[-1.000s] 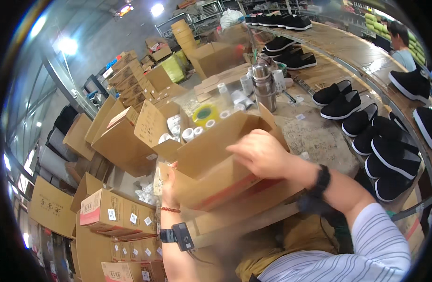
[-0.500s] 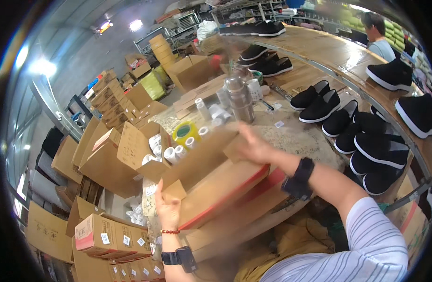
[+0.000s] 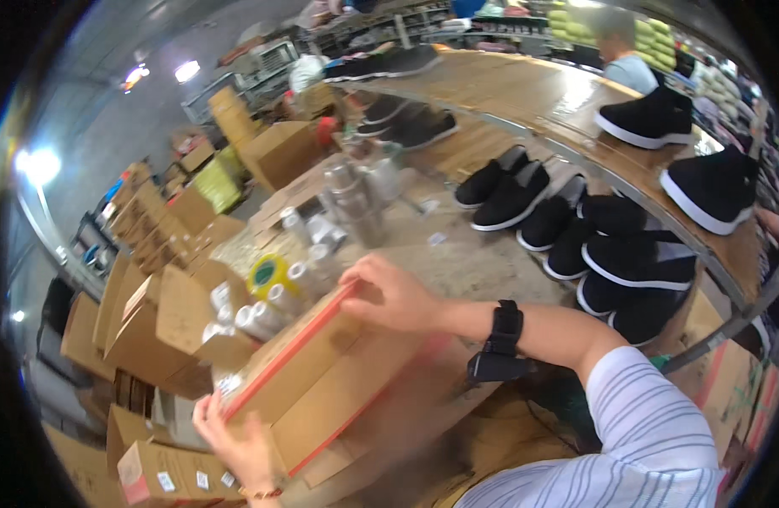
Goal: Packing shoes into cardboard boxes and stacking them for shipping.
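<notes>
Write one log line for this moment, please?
left hand: grips cardboard box near corner | right hand: on far edge | black shoes: beside

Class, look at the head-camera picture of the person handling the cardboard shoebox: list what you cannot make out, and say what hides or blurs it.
- Head view: the inside of the cardboard shoebox, covered by its lid.
- Head view: left hand, partly cut off by the lower edge and blurred.
- Head view: right hand fingertips, curled over the box edge.
- Head view: small rolls beside the box, too blurred to identify.

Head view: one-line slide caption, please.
Both bare hands, left hand and right hand, grip a flat brown cardboard box with red edges beside black slip-on shoes.
</notes>
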Action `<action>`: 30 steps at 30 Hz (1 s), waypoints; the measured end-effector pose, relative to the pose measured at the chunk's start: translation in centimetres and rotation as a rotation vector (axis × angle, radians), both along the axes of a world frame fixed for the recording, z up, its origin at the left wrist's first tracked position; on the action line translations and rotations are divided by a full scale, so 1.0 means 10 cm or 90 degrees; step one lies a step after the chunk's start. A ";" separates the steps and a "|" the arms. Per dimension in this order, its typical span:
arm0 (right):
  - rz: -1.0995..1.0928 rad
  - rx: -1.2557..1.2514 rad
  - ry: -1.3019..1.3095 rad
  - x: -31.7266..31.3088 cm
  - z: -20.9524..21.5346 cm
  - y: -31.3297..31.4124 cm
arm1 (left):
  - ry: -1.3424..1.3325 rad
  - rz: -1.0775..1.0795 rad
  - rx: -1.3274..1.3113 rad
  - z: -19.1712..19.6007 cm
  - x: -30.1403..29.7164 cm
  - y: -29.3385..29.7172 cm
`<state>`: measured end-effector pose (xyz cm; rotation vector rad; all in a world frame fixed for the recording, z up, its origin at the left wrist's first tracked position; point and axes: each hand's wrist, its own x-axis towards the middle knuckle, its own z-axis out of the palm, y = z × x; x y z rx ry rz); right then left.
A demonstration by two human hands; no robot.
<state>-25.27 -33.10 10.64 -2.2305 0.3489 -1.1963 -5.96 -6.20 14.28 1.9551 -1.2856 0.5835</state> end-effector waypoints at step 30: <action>0.173 0.863 -0.388 -1.43 -0.43 -1.63 | -0.063 0.012 0.303 -0.51 -0.27 -0.50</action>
